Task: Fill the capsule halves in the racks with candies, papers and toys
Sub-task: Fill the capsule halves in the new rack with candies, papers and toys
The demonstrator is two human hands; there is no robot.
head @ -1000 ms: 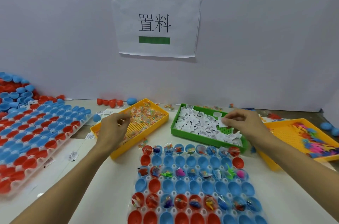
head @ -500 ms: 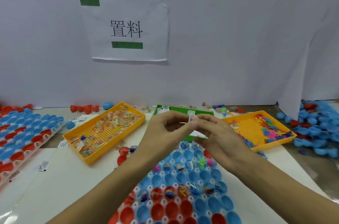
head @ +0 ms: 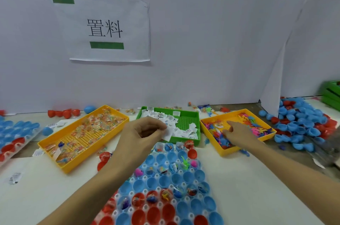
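Left hand [head: 145,132] pinching small white paper slips [head: 167,133] between curled fingers just above the clear plastic rack of red and blue capsule halves [head: 165,184], right hand [head: 239,133] reaching, fingers curled down, into colourful plastic toys [head: 255,129] inside the right yellow perforated tray [head: 230,151].

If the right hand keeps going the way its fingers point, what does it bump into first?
Most likely the little plastic toys in the orange tray. The right hand reaches forward and down over that tray with its fingers just above or already on the pile; depth is hard to judge from this one view.
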